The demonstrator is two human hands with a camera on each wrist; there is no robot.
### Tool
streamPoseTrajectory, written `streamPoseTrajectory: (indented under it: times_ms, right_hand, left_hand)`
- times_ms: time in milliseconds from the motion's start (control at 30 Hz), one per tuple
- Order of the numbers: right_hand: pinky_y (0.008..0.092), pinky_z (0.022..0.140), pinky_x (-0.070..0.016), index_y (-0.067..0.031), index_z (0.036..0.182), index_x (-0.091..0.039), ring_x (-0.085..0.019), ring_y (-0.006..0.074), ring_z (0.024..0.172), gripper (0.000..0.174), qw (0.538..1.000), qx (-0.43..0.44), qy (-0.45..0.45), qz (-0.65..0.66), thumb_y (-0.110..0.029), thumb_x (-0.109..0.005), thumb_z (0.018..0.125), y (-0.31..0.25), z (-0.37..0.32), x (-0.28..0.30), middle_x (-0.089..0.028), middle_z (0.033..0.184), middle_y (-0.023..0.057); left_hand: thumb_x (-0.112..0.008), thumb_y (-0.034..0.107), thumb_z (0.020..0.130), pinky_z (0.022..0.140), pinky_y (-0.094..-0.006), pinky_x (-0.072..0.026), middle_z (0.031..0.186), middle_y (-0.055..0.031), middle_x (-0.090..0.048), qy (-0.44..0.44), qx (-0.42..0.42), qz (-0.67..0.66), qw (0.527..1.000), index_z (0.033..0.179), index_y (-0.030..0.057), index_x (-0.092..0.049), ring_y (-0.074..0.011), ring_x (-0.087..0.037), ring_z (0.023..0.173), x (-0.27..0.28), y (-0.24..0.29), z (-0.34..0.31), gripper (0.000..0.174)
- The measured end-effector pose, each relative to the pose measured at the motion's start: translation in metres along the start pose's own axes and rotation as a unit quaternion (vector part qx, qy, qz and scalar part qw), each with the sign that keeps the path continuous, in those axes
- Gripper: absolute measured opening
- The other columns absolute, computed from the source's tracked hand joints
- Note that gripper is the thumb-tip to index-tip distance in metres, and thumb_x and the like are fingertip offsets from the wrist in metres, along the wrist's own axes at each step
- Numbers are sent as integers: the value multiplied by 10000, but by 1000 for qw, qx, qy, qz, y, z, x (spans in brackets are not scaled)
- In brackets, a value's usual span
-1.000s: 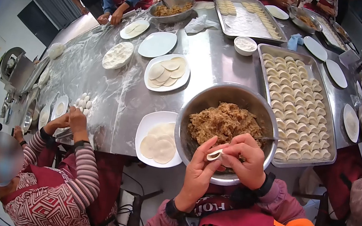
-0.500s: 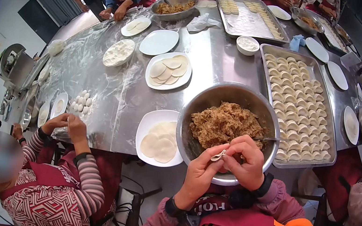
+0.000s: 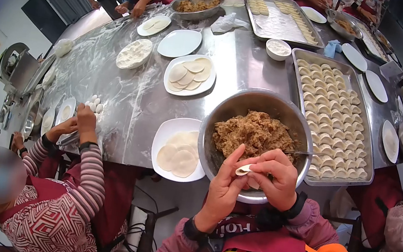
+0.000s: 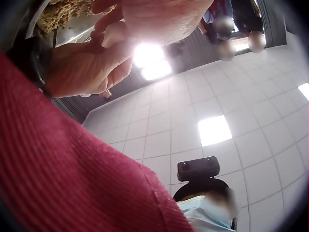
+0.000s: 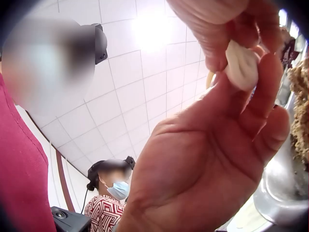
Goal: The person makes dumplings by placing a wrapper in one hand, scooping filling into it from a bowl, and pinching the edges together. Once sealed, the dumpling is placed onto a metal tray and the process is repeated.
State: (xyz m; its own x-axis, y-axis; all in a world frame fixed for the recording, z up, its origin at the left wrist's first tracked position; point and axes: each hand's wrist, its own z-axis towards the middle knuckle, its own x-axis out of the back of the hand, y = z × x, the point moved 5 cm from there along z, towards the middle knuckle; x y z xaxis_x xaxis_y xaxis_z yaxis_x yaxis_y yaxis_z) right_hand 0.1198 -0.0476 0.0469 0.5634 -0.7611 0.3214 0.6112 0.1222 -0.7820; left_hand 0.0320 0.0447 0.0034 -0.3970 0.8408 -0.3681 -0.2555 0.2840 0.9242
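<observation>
Over the near rim of a metal bowl (image 3: 203,137), both hands work on a small half-folded dumpling (image 3: 243,170). The left hand (image 3: 222,191) holds it at its left side between thumb and fingers. From the right, the right hand (image 3: 275,180) pinches its edge, with the fingers bent over it. A dark streak shows along the fold in the head view. The right wrist view gives the pale folded dough (image 5: 241,67) close up between the fingertips. Inside the bowl lies a mound of brown filling (image 3: 252,137), with a utensil handle (image 3: 298,153) reaching over the right rim.
A plate (image 3: 157,158) of round wrappers stands left of the bowl, another wrapper plate (image 3: 208,87) behind it. Right of the bowl, a metal tray (image 3: 337,184) carries rows of dumplings. A flour bowl (image 3: 277,56) stands behind. A person (image 3: 49,207) sits at the left, hands over the table.
The dumpling has turned slightly in the fingers, and more of its pale side shows now. Both hands stay close over the bowl's near rim. The left-hand neighbour's hands have shifted a little.
</observation>
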Motion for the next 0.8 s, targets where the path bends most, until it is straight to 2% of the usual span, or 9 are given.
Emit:
streamPoseTrajectory:
  times_ms: [100,200,233,333,433,533,633,733,800]
  right_hand:
    - [266,593,-470,-18,864,-647,-575,195,688,185,998,44,9,-33,41,-693,695,-3,-1,-2,-555,818,92]
    - [276,593,-467,-11,846,-638,-568,206,677,172,998,46,18,-32,45,-690,692,-1,-2,-5,-557,814,94]
    - [279,591,-465,-9,841,-635,-565,208,671,167,999,36,17,-26,46,-689,692,-1,0,-6,-558,817,95]
    - [261,565,-445,-7,827,-627,-552,172,657,139,999,-22,24,2,36,-686,708,3,-7,-6,-546,825,82]
    - [218,533,-417,-13,836,-621,-534,105,655,122,998,-48,24,37,19,-680,734,10,-4,-6,-525,838,57]
    - [211,529,-393,-33,820,-623,-490,84,612,142,993,-85,47,73,33,-692,715,14,-3,-3,-533,830,48]
    - [216,545,-402,-36,848,-630,-495,86,624,160,980,-140,55,134,29,-690,715,20,-7,-3,-534,836,45]
    - [247,560,-450,-18,872,-627,-561,143,683,153,994,-98,22,50,22,-675,731,14,-3,1,-549,842,66]
    - [258,568,-461,-14,852,-632,-568,167,675,138,999,-35,25,1,26,-676,727,11,-3,3,-554,827,74]
  left_hand:
    - [-443,-4,927,764,-208,-467,1201,-127,-559,24,24,-53,998,1384,32,-296,-108,-560,943,4,-6,-3,482]
    - [-461,9,925,734,-195,-477,1167,-122,-584,59,26,-51,997,1331,23,-388,-106,-571,928,9,-13,-3,413]
    - [-471,14,924,715,-191,-480,1146,-106,-595,78,32,-36,996,1273,13,-467,-100,-577,895,9,-13,-4,349]
    - [-481,5,918,703,-192,-484,1137,-89,-596,54,39,13,998,1248,11,-496,-91,-577,874,7,-9,-4,331]
    - [-500,-9,905,726,-192,-478,1102,-69,-597,36,33,1,999,1244,2,-499,-83,-572,884,5,-12,-3,339]
    - [-500,-4,906,740,-194,-474,1091,-64,-592,31,36,0,999,1252,0,-493,-84,-572,888,0,-11,-2,346]
    - [-491,0,910,745,-197,-472,1095,-61,-586,38,24,9,999,1265,3,-486,-87,-566,902,0,-16,-1,356]
    - [-472,-1,914,756,-203,-468,1147,-76,-567,26,28,34,999,1304,9,-444,-98,-553,953,-1,-11,1,392]
    - [-460,-2,917,762,-205,-465,1200,-90,-544,17,43,27,999,1337,14,-401,-106,-542,989,-5,-11,-3,425]
